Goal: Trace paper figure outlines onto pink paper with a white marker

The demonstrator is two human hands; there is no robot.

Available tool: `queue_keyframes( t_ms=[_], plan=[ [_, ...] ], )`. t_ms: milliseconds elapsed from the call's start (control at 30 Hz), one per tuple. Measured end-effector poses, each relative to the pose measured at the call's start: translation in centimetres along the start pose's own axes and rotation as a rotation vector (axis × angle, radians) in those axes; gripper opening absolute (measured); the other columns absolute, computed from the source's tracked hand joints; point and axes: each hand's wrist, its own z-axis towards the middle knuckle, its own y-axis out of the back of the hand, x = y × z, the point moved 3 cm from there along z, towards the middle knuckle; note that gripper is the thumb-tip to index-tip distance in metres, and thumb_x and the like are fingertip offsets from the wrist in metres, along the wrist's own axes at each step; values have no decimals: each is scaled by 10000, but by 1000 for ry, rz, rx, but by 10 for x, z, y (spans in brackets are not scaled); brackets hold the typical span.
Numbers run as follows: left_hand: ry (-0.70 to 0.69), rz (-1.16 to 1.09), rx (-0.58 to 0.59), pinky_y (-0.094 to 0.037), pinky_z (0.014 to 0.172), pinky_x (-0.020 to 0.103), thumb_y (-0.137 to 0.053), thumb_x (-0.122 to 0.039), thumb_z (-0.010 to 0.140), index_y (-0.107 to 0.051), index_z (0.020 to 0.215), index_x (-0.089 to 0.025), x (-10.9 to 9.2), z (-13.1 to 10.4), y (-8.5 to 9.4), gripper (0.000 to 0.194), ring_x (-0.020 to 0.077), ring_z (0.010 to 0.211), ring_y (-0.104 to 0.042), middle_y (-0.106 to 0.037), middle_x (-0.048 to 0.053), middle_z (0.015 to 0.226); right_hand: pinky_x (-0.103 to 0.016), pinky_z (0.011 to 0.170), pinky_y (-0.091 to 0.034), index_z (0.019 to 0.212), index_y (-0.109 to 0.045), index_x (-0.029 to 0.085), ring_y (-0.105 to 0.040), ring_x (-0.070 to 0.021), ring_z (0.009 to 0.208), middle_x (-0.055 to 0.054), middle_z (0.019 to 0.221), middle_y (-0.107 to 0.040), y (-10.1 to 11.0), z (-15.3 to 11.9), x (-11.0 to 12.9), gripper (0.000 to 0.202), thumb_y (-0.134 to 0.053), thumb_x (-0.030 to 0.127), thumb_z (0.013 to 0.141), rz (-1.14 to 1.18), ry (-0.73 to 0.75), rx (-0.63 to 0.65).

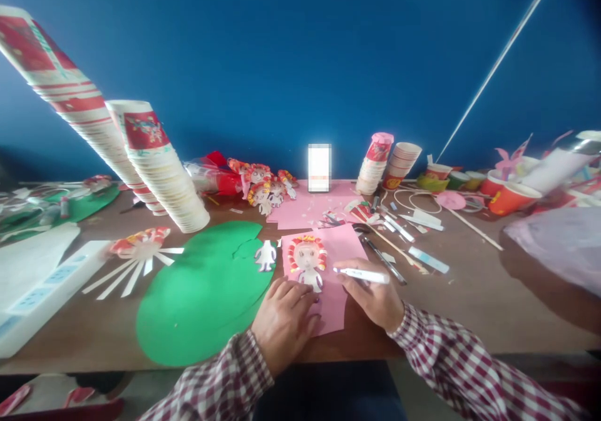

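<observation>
Centrally, the paper figure (308, 256) lies face up on the pink sheet (335, 308), directly ahead of the person. The left hand (284, 321) is open, palm down, with its fingers spread over the sheet at the figure's lower edge, presumably to prevent shifting. The right hand (378, 299) grips the white marker (369, 276) between thumb and fingers, one end towards the figure, apparently for controlled pointing. A white cut-out (266, 256) rests at the green sheet's (188, 302) right edge, likely for easy reach.
</observation>
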Motion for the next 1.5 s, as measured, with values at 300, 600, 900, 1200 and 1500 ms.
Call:
queue_keyframes(
  t_ms=[300,600,900,1200,1500],
  plan=[
    [4,-18,18,-353,988,498,-533,-354,827,-598,1043,-199,3,3,-5,274,235,991,-529,-624,62,1063,-186,480,-434,839,-506,186,-525,-92,514,26,629,-563,-16,12,-7,105,-507,288,865,-6,-141,144],
    [44,-38,34,-349,990,506,-536,-409,823,-599,1054,-209,7,2,-8,312,233,1000,-531,-625,53,1069,-189,460,-405,852,-522,181,-476,-81,470,20,623,-561,-21,13,-12,92,-486,263,872,6,-153,225],
    [45,-43,35,-360,992,502,-524,-436,826,-605,1052,-196,9,1,-11,340,245,1009,-533,-622,78,1082,-194,535,-460,872,-555,194,-556,-101,546,2,678,-616,-25,13,-18,97,-502,275,877,-40,-173,198],
    [35,-32,43,-395,954,498,-559,-451,801,-606,1046,-199,8,6,-8,355,239,962,-557,-642,49,1066,-207,588,-475,887,-559,202,-579,-115,597,1,708,-622,-27,12,-21,70,-511,251,873,-78,-175,218],
    [47,-39,48,-371,978,504,-550,-458,805,-606,1042,-189,8,4,-10,363,242,986,-541,-635,55,1076,-211,588,-459,887,-560,200,-589,-116,609,5,706,-621,-28,11,-20,71,-507,245,871,-102,-150,208]
  ],
)
